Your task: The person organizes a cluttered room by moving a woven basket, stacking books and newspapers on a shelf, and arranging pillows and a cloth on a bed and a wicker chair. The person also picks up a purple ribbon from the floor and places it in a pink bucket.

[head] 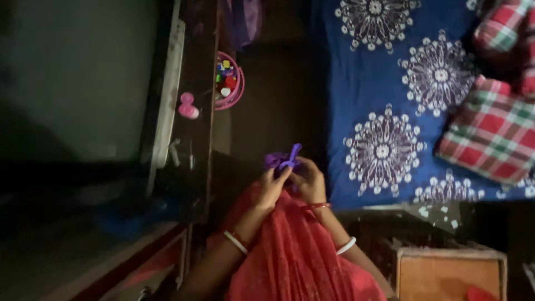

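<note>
Both my hands meet in the middle of the view over a red cloth [295, 262] that drapes my lap. My left hand [273, 187] and my right hand [309, 181] together grip a small purple object [284, 160], part soft and bunched, with one narrow piece sticking up. Its exact kind is too dark to tell. White and red bangles sit on both wrists.
A bed with a blue sheet printed with white round patterns [384, 83] lies at the right, with a red-green checked cloth [493, 128] on it. A pink basket of small coloured things [229, 81] and a pink bottle [188, 106] sit at the left on dark furniture. A wooden box [448, 273] is at lower right.
</note>
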